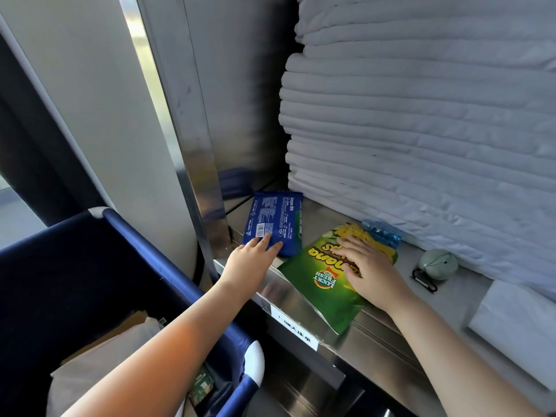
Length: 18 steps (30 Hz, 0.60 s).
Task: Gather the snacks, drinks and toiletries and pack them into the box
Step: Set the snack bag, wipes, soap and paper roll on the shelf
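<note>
A blue wipes pack (275,219) lies flat on the steel shelf (427,293), next to the metal post. My left hand (251,260) reaches to its near edge, straight fingers touching the pack. A green banana-chip bag (319,284) lies to its right, overhanging the shelf's front edge. My right hand (367,266) rests flat on the bag's upper part. A plastic water bottle (382,231) with blue wrap lies behind the bag, mostly hidden. A cardboard box (126,325) shows partly inside the blue fabric cart, under a white bag.
A tall stack of folded white linens (421,115) fills the shelf's back. A small green round case with a black carabiner (437,264) and a white folded cloth (517,323) lie at right. The blue fabric cart (90,266) stands at lower left.
</note>
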Motion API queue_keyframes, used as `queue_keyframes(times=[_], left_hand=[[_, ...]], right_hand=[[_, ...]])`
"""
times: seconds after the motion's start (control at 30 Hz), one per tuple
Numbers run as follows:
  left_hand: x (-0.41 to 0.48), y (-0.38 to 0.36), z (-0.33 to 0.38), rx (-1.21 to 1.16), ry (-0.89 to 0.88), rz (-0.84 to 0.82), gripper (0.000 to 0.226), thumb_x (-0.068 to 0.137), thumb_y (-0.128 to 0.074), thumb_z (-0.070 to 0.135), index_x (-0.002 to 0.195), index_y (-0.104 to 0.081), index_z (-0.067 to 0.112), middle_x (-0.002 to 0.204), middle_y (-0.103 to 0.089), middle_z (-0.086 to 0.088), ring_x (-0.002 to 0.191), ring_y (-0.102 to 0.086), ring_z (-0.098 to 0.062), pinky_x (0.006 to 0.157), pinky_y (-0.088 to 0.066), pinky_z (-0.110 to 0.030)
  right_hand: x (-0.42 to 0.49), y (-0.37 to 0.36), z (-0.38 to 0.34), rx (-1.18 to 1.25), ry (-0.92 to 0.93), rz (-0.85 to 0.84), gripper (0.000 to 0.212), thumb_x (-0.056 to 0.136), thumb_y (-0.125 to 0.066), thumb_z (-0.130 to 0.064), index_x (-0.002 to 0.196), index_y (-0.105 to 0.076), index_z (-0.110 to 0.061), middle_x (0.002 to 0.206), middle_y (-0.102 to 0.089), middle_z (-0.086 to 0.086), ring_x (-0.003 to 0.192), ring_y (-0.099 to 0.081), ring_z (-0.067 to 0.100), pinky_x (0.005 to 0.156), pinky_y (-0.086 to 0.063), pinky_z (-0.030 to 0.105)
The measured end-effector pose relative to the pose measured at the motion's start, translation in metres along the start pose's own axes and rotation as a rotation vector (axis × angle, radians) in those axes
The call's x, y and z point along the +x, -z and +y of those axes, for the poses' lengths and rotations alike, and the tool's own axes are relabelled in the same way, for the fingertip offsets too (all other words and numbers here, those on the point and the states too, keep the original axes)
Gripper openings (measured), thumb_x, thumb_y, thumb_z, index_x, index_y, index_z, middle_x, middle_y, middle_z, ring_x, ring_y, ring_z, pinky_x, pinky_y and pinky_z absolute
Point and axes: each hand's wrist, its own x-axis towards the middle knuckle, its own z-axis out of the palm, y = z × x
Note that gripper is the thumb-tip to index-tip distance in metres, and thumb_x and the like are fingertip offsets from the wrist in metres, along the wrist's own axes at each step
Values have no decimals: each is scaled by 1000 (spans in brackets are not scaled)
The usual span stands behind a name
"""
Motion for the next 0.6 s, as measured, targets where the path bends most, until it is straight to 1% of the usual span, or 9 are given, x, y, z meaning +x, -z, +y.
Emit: queue_keyframes(times=[0.1,0.17,0.23,0.3,0.37,0.47,0.53,0.6], left_hand=[[2,6,-1,-6,4,7,62,95,-40,5,149,-15,23,156,-17,-6,137,-30,-21,96,-40,-32],[5,8,0,-4,13,15,60,92,-42,1,145,-22,21,152,-25,-7,130,-40,-23,87,-46,-34],[7,8,0,10,11,29,53,89,-44,0,137,-32,17,140,-43,-5,118,-52,-24,78,-47,-34],[8,8,-1,39,7,31,42,87,-45,-1,125,-42,15,121,-57,-2,106,-59,-23,70,-42,-31],[9,9,-4,35,14,44,37,86,-44,-1,119,-47,15,113,-60,0,103,-60,-22,69,-41,-31],[8,13,-6,13,24,106,34,87,-43,2,117,-51,17,111,-61,2,102,-60,-21,65,-39,-30],[8,16,-7,0,41,149,30,88,-42,4,112,-52,18,108,-61,3,99,-60,-20,62,-35,-29],[8,22,-8,-16,59,191,26,88,-42,6,108,-52,19,106,-62,5,95,-61,-19,60,-34,-28]], right_hand=[[-2,-1,-2,-26,-9,-5,34,94,-52,-27,128,-55,-25,145,-41,-8,135,-20,-1,112,0,16],[-3,-2,-3,-37,-14,-4,34,95,-52,-30,128,-54,-25,145,-41,-7,137,-21,1,112,1,16],[-4,-2,-4,-40,-14,-5,34,95,-52,-30,128,-54,-25,146,-40,-7,136,-19,0,112,2,15],[-3,-1,-5,-39,-14,-9,35,95,-51,-30,129,-54,-25,146,-40,-8,136,-18,-1,112,2,16],[-3,0,-6,-47,-21,-18,36,95,-50,-32,130,-52,-25,147,-38,-8,139,-19,2,112,2,17],[-3,0,-9,-71,-38,-39,41,95,-47,-41,132,-50,-26,148,-36,-8,141,-20,5,114,1,20],[-1,1,-11,-84,-44,-56,47,93,-45,-49,134,-48,-25,149,-35,-8,141,-20,7,114,-1,21],[1,2,-14,-102,-35,-64,52,92,-43,-52,136,-45,-25,149,-34,-8,141,-20,8,114,-2,21]])
